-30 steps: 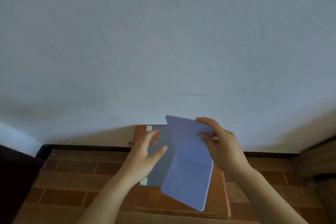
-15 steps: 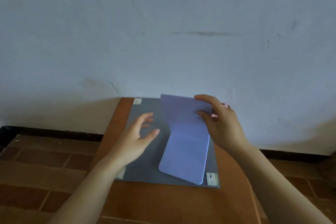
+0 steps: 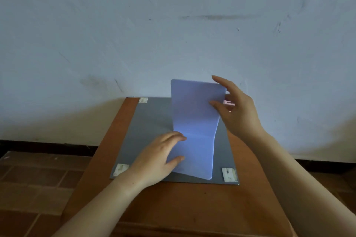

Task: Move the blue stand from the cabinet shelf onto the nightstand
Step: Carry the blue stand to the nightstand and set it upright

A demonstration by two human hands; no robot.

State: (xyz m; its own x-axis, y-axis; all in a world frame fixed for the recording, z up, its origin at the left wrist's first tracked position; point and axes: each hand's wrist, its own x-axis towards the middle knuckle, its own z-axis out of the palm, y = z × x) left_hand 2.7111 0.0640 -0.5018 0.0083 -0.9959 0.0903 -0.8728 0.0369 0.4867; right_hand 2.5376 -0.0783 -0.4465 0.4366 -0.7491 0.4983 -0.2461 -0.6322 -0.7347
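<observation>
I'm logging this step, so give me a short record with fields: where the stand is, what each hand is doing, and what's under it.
stand: blue stand, bent, lower flap flat on the mat, upper flap upright
under it: grey mat taped at the corners, on the brown nightstand
left hand: pressing the lower flap's left edge, thumb on top
right hand: fingers spread at the upper flap's right edge, grip loose
behind: white wall
task state: stand on nightstand, hands not yet off

The stand (image 3: 194, 121) is plain periwinkle blue, on a flat grey mat (image 3: 150, 131) with whitish tape patches at its corners. The surface (image 3: 192, 204) is reddish-brown wood; the floor (image 3: 28, 184) red-brown brick tiles; the wall (image 3: 173, 25) scuffed pale blue-white.
</observation>
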